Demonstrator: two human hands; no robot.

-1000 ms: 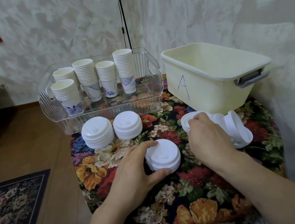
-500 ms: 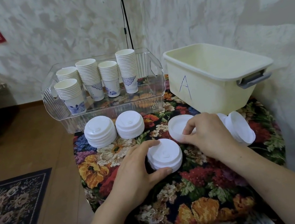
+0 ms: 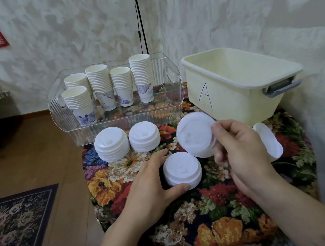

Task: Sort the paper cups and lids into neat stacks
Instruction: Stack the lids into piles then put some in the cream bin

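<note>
My left hand (image 3: 146, 186) curls its thumb and fingers round a low stack of white lids (image 3: 182, 170) on the flowered table. Just above and to the right of it, my right hand (image 3: 237, 148) pinches a few white lids (image 3: 195, 136), tilted with their tops facing me. More loose lids (image 3: 269, 143) lie on edge to the right, partly behind my right hand. Two neat lid stacks (image 3: 111, 145), (image 3: 144, 136) stand in front of a clear tray (image 3: 65, 118) that holds several stacks of paper cups (image 3: 100, 84).
A cream plastic bin marked "A" (image 3: 236, 79) stands at the back right against the wall. The flowered tablecloth (image 3: 197, 225) drops off to the wooden floor (image 3: 34, 167) on the left. A black cable (image 3: 140, 18) hangs behind the tray.
My right hand has lifted lids from the loose pile on the right and carried them left, tilting them up above the stack under my left hand. My left hand has stayed put.
</note>
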